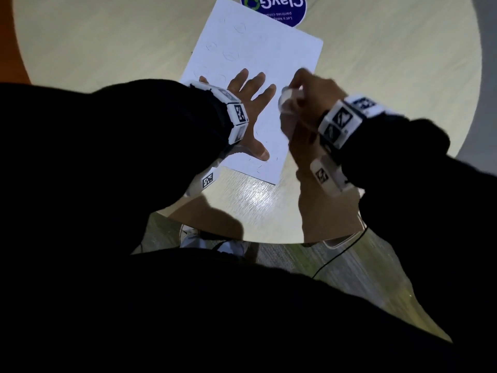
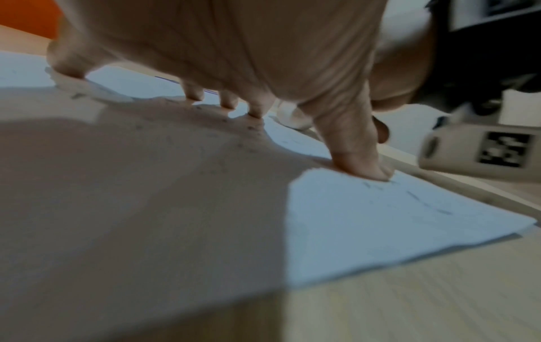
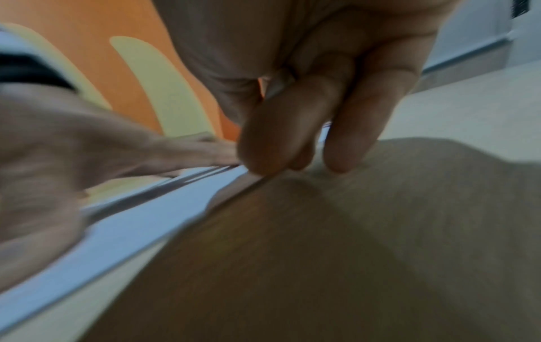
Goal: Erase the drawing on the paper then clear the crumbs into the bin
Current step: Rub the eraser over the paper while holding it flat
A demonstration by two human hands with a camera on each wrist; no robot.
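A white sheet of paper (image 1: 258, 49) with faint pencil loops lies on the round table. My left hand (image 1: 250, 103) rests flat on the sheet, fingers spread, thumb (image 2: 363, 162) pressing near the sheet's near corner. My right hand (image 1: 309, 90) grips a white eraser (image 1: 289, 99) at the paper's right edge, just right of the left fingers. In the left wrist view the paper (image 2: 395, 226) shows faint pencil marks and the eraser (image 2: 292, 118) touches it. In the right wrist view the right hand's curled fingers (image 3: 278, 138) blur over the paper's edge (image 3: 131, 231).
The pale wooden round table (image 1: 376, 76) carries a blue round sticker (image 1: 274, 6) just beyond the paper's far end. An orange surface (image 1: 10, 49) lies past the table at the left. Floor, shoes and a black cable (image 1: 338, 254) show below the near table edge.
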